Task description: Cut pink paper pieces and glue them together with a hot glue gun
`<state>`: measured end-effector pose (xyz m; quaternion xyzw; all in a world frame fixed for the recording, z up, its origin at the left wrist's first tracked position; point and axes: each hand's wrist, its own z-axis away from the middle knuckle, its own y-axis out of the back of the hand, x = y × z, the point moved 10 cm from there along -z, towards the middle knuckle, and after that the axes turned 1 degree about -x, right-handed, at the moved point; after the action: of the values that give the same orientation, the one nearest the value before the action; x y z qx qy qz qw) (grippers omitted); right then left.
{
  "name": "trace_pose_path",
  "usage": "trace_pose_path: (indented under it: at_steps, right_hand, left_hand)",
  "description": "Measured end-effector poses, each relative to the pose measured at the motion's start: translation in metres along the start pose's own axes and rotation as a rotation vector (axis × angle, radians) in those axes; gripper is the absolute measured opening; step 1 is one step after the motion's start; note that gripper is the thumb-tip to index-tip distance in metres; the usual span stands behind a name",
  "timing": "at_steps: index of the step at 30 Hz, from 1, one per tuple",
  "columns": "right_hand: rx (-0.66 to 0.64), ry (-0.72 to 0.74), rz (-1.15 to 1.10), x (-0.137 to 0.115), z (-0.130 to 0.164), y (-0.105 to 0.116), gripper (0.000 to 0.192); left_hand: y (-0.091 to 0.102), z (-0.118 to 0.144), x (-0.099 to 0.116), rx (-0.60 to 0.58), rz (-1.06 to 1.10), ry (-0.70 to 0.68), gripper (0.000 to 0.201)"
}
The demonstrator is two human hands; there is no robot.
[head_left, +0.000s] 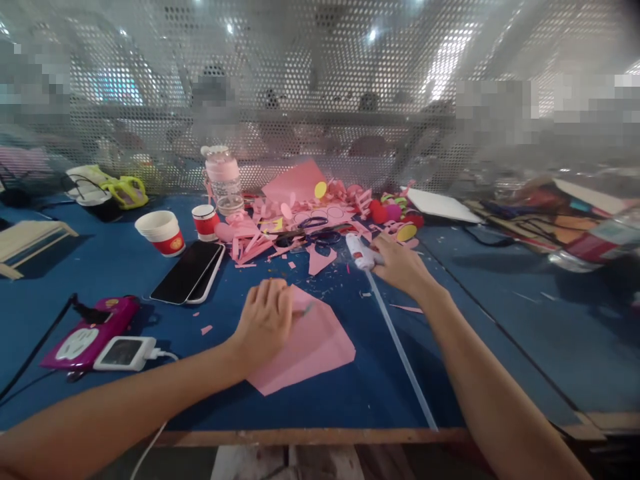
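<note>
My left hand (264,321) rests palm down on a folded pink paper sheet (313,350) lying on the blue table (125,280). A thin pen or pencil tip pokes out beside its fingers. My right hand (400,265) reaches forward and is closed around a white glue stick with a red band (359,251). Just beyond it lies a heap of pink paper scraps (300,213) with scissors (310,235) on top and coloured pompoms (393,212).
Two stacked phones (189,272), two red-and-white paper cups (163,233), a clear bottle (223,179), a magenta power strip (93,333) with a charger, a white board (440,205), and cluttered boxes at the right. A perforated metal screen stands behind. The table's wooden front edge (310,437) is close.
</note>
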<state>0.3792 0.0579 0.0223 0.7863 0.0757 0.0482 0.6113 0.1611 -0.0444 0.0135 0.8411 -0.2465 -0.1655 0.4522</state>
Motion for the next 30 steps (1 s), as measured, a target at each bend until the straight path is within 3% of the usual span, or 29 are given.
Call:
trace_pose_path:
  at_steps: [2,6,12,16,18,20,23,25,27,30]
  right_hand:
    - [-0.028,-0.011,0.003,0.003,0.000,-0.006,0.027]
    - [-0.099,0.001,-0.061,0.003,-0.002,-0.020,0.023]
    - [-0.081,-0.054,-0.021,0.015,-0.003,-0.025,0.025]
    - [-0.030,-0.110,0.091,0.015,-0.002,-0.014,0.023]
    - [0.069,-0.110,0.089,0.005,0.000,0.000,0.025]
    - [0.146,-0.013,-0.015,-0.020,0.003,0.011,0.031]
    - [0.018,0.343,-0.248,-0.081,0.012,0.002,0.042]
    - [-0.094,0.480,-0.299,-0.108,0.020,-0.010,0.042]
    - [-0.112,0.495,-0.290,-0.116,0.021,-0.015,0.037]
    - [-0.063,0.425,-0.236,-0.107,0.017,-0.015,0.027]
  left_hand:
    - [-0.008,-0.007,-0.027,-0.060,-0.115,0.146,0.024]
    - [-0.030,-0.013,-0.059,-0.236,-0.250,0.238,0.021]
    - [-0.047,-0.015,-0.053,-0.357,-0.207,0.112,0.022]
    - [-0.051,-0.015,-0.041,-0.406,-0.209,-0.006,0.020]
    - [-0.051,-0.015,-0.038,-0.421,-0.211,-0.053,0.026]
    - [-0.052,-0.015,-0.036,-0.436,-0.209,-0.098,0.031]
    - [-0.054,-0.014,-0.035,-0.459,-0.196,-0.150,0.031]
    - [-0.057,-0.013,-0.037,-0.474,-0.186,-0.162,0.027]
    - [-0.059,-0.014,-0.041,-0.479,-0.185,-0.138,0.025]
    - [-0.058,-0.018,-0.052,-0.458,-0.202,-0.030,0.024]
